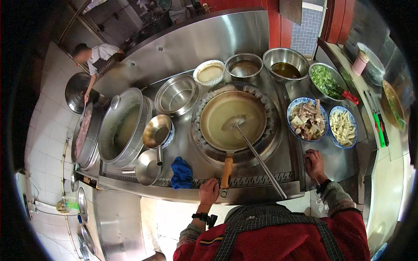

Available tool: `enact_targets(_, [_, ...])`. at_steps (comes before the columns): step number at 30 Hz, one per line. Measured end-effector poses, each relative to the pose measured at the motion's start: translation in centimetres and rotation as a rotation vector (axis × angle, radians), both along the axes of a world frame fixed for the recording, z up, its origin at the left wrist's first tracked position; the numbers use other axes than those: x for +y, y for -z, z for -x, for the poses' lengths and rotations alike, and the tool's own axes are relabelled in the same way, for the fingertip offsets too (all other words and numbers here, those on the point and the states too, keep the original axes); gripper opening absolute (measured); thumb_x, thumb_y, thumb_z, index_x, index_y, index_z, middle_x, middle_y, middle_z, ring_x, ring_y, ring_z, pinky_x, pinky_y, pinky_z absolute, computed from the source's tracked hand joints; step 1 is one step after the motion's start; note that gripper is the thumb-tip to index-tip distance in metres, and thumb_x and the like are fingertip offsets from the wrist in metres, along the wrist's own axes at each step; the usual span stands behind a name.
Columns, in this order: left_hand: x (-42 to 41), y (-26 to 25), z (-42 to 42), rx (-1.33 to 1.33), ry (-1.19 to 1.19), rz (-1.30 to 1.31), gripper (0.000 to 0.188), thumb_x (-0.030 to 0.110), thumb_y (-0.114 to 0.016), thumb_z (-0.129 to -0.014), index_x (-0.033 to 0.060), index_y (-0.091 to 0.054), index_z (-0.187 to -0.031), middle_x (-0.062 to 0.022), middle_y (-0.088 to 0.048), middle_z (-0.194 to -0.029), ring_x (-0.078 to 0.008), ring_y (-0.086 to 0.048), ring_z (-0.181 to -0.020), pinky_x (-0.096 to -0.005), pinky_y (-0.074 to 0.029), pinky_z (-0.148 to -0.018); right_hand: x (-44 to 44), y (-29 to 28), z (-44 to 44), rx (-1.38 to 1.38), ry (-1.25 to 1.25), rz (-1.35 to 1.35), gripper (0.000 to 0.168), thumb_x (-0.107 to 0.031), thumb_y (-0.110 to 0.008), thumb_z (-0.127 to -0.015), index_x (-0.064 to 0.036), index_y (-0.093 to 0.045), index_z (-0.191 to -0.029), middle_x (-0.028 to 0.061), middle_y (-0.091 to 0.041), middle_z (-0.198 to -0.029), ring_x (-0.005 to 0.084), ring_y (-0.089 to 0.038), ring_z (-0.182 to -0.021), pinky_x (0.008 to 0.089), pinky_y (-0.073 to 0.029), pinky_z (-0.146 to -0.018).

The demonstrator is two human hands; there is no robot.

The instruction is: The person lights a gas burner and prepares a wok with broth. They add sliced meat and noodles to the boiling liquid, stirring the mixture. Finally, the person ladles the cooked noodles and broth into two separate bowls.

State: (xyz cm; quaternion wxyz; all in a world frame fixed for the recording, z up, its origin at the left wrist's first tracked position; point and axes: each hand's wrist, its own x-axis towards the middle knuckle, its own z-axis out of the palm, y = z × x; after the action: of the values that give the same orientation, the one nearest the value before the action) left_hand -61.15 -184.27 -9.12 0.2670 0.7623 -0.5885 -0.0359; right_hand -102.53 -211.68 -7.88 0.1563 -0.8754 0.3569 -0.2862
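My left hand (pixel 209 191), its fingers folded together, rests on the stove's front edge just left of a wok's wooden handle (pixel 227 171). The wok (pixel 209 133) sits on the round burner with pale, yellowish liquid in it. A steel ladle (pixel 258 153) leans across its rim, bowl in the liquid and handle end over the front edge. On the steel counter to the right is my right hand (pixel 315 163), loosely spread and holding nothing. Above it stand a blue-and-white bowl of mixed cut ingredients (pixel 307 120) and one of pale strips (pixel 342 127).
Behind the wok stand a white bowl (pixel 209 72) and steel basins (pixel 244 65). A bowl of chopped greens (pixel 323 80) holds a red-handled tool. Pots (pixel 122 127), small pans (pixel 148 168) and a blue cloth (pixel 182 173) are leftward. Another person (pixel 101 57) reaches toward a far-left pot.
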Motion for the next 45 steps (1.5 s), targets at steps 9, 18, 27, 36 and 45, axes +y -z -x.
enact_targets(9, [0.8,1.2,-0.1,-0.071,-0.021,0.028,0.012,0.016,-0.059,-0.081,0.0080,-0.063,-0.088,-0.0090,-0.064,-0.089,-0.0303,-0.061,-0.077,-0.0393,-0.048,-0.068,0.2,0.0,0.1,-0.014,0.016,0.022,0.019,0.002,-0.055,-0.070,-0.004,-0.054,-0.088,0.0124,-0.057,-0.101,0.0335,-0.051,-0.091,0.0423,-0.042,-0.079])
enact_targets(18, [0.4,0.2,0.1,-0.034,-0.045,-0.017,0.010,0.016,-0.057,-0.082,0.0073,-0.063,-0.084,-0.0090,-0.064,-0.086,-0.0301,-0.061,-0.074,-0.0405,-0.048,-0.066,0.7,-0.4,0.0,-0.005,0.038,0.025,0.019,0.003,-0.055,-0.070,-0.005,-0.055,-0.087,0.0117,-0.057,-0.100,0.0335,-0.051,-0.091,0.0421,-0.042,-0.078])
enact_targets(27, [0.5,1.2,0.0,-0.029,-0.020,0.065,0.009,0.016,-0.058,-0.081,0.0083,-0.063,-0.082,-0.0064,-0.064,-0.086,-0.0282,-0.061,-0.073,-0.0389,-0.047,-0.065,1.3,-1.2,-0.8,0.028,0.057,0.054,0.021,0.002,-0.054,-0.070,-0.007,-0.054,-0.089,0.0121,-0.056,-0.101,0.0349,-0.051,-0.091,0.0432,-0.042,-0.079])
enact_targets(36, [0.5,0.3,0.2,-0.043,-0.011,0.031,0.010,0.017,-0.057,-0.081,0.0085,-0.063,-0.082,-0.0054,-0.064,-0.086,-0.0265,-0.061,-0.073,-0.0388,-0.047,-0.063,0.8,-0.8,-0.8,0.037,0.046,0.055,0.021,0.001,-0.054,-0.069,-0.007,-0.054,-0.088,0.0117,-0.056,-0.101,0.0344,-0.051,-0.090,0.0428,-0.042,-0.076])
enact_targets(45, [0.6,0.6,0.1,-0.103,-0.054,-0.039,0.010,0.017,-0.058,-0.081,0.0083,-0.063,-0.082,-0.0062,-0.064,-0.085,-0.0269,-0.061,-0.071,-0.0399,-0.047,-0.063,0.0,0.3,-0.3,0.004,0.026,0.045,0.022,0.003,-0.053,-0.071,-0.007,-0.055,-0.090,0.0118,-0.058,-0.099,0.0340,-0.053,-0.088,0.0424,-0.044,-0.076])
